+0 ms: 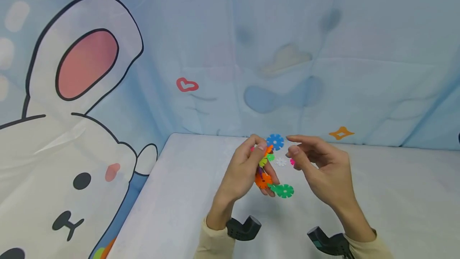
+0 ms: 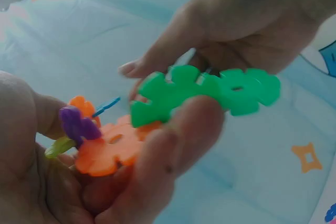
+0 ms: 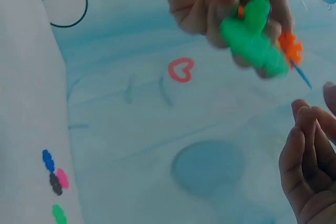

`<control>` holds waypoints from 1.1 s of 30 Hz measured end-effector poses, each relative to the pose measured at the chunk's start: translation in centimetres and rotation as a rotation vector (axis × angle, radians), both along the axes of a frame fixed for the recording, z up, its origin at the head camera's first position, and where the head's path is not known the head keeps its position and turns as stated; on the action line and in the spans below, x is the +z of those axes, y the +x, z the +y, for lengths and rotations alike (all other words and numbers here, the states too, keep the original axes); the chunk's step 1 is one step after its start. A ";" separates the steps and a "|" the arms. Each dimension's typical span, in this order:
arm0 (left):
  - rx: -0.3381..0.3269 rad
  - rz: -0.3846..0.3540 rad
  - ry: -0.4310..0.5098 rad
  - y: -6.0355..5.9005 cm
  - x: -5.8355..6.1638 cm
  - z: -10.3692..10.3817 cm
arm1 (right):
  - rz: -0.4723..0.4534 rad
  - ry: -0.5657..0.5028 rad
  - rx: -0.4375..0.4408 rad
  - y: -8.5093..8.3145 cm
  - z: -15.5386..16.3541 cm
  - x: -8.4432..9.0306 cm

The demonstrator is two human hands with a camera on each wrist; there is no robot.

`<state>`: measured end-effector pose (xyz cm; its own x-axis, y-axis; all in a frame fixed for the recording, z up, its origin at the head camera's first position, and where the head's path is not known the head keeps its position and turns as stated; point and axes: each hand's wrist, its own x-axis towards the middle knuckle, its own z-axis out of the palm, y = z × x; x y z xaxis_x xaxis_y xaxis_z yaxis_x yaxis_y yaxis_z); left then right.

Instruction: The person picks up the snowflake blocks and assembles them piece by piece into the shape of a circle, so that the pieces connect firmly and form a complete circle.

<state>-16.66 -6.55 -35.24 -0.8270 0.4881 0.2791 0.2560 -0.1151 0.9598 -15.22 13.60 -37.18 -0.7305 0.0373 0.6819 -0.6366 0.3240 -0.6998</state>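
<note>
**Left hand grips snowflake-disc cluster, right hand empty beside it**

The left hand (image 1: 248, 171) curls its fingers (image 2: 173, 145) and thumb round a cluster of interlocked snowflake discs (image 1: 267, 171), held above the white table (image 1: 179, 195). The left wrist view alone shows a purple disc (image 2: 76, 124) tucked by the palm. The right hand (image 1: 320, 171), fingers loosely bent and holding nothing, hovers just beside. Only the right wrist view shows loose discs (image 3: 55, 174) at the table's edge.
</note>
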 end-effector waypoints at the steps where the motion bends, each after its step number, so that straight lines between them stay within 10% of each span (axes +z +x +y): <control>1: 0.025 -0.003 0.030 -0.2 -0.1 -0.3 | -0.010 0.010 -0.013 -0.3 0.0 -0.3; 10: 0.241 -0.016 0.173 -1.9 -0.5 -3.6 | -0.321 0.301 -0.070 -4.9 -0.6 -6.9; 15: 0.224 -0.028 0.224 -2.3 -1.0 -4.1 | -0.406 0.436 -0.043 -7.1 -2.4 -11.0; 23: 0.178 -0.081 0.275 -3.0 -1.6 -3.7 | -0.321 0.653 0.056 -9.5 -5.5 -11.3; 33: 0.292 -0.116 0.220 -3.4 -1.9 -2.9 | -0.334 0.862 0.135 -11.4 -6.4 -14.0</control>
